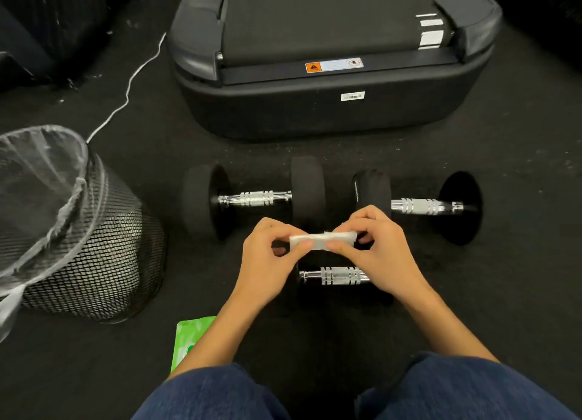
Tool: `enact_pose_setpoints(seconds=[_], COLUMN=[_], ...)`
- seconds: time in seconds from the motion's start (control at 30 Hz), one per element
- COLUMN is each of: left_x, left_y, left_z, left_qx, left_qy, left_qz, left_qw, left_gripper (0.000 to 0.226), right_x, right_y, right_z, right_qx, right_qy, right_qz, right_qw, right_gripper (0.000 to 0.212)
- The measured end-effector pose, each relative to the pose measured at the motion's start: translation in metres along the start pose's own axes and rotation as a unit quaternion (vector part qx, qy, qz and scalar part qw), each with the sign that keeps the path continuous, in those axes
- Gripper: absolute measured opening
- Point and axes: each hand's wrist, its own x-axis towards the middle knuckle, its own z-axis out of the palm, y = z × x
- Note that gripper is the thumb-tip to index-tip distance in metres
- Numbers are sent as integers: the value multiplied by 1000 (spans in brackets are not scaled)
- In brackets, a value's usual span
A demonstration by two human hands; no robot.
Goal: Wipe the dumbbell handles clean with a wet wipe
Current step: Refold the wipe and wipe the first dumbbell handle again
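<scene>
A folded white wet wipe (pixel 321 240) is pinched at its two ends by my left hand (pixel 271 262) and my right hand (pixel 378 256), held in the air above the floor. Under my hands lies a dumbbell whose chrome handle (pixel 337 275) shows; its black ends are mostly hidden. Two more dumbbells lie side by side farther away: the left one with its chrome handle (pixel 255 198), the right one with its handle (pixel 425 206). A green wet-wipe pack (pixel 189 341) lies on the floor beside my left forearm.
A black mesh waste bin (pixel 94 246) with a clear liner stands at the left. The end of a treadmill (pixel 330 104) fills the space beyond the dumbbells. A white cable (pixel 129 86) runs over the dark floor. My knees in blue jeans (pixel 441 391) are at the bottom.
</scene>
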Motion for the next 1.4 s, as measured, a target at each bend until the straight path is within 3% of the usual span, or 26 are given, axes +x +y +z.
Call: enact_pose_setpoints(seconds=[0.1,0.2,0.27,0.33,0.43,0.5,0.63,0.73,0.8,0.87,1.0,1.2,1.4], left_x=[3,4,9,19,39,53,90,110,114,114,114,115,116], left_y=[0,0,-1,-7,-23,-36,-62,-82,-92,-95,-98,-103,-105], left_z=[-5,-9,-14,-24,-47,-65,-92,-94,-92,-90,-88,-88,-86], left_qx=[-129,-185,-162,-135,-19,106,260,313,349,371,412,425,443], left_qy=[-42,-66,-38,21,118,178,217,175,163,170,176,185,199], left_qz=[-71,-97,-66,-46,-7,55,94,37,17,16,26,29,35], left_qw=[988,976,984,990,993,977,936,933,923,913,893,885,873], left_gripper=[13,16,13,11,13,13,23,41,45,44,45,46,48], right_x=[7,12,17,25,37,45,73,100,120,138,154,124,149], right_y=[0,-11,-18,-23,-27,-31,-37,-44,-47,-45,-32,-7,-17], right_z=[0,6,16,30,54,68,99,122,134,148,187,183,188], right_qx=[139,295,371,423,427,421,321,120,6,-95,-305,-423,-394], right_qy=[-42,-134,-169,-150,-122,-138,-149,-92,-55,-67,-148,-134,-121], right_qz=[62,115,147,174,190,197,193,82,-6,-74,-171,-289,-238], right_qw=[987,939,901,877,876,875,915,985,998,990,925,848,879], right_gripper=[22,13,3,2,17,25,22,16,30,44,52,56,58])
